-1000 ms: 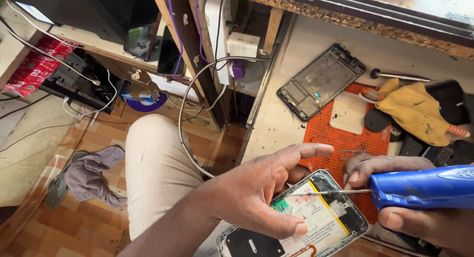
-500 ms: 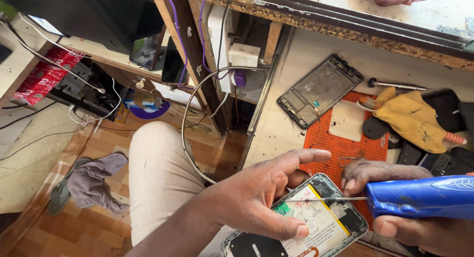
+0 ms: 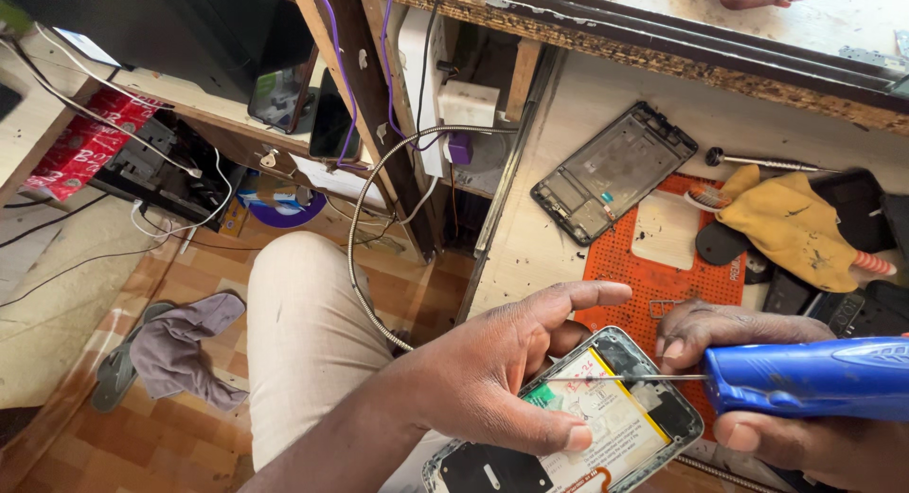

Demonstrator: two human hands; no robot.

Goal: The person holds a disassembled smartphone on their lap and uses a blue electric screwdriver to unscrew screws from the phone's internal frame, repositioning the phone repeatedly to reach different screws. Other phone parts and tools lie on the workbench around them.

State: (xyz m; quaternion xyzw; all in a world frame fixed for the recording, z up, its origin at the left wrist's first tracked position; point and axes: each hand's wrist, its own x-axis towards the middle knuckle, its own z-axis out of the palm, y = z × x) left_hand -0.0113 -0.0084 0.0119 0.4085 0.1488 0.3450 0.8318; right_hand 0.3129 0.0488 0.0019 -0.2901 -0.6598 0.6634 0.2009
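left fingers (image 3: 559, 436) grip opened phone (image 3: 587, 427) | right hand (image 3: 757, 398) holds screwdriver (image 3: 805, 377)

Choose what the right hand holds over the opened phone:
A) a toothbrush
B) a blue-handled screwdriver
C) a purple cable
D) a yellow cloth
B: the right hand grips a blue-handled screwdriver, its thin shaft reaching over the opened phone held by the left hand.

Under my left hand (image 3: 492, 379) the opened phone (image 3: 578, 427) shows a glossy, paper-labelled battery in a smooth metal rim. My right hand (image 3: 805, 427) grips a screwdriver (image 3: 805, 375) — glossy blue plastic, thin bright steel shaft. Beyond it lie a dotted orange rubber mat (image 3: 653, 275) and rough, chipped wood — the bench (image 3: 568, 228).
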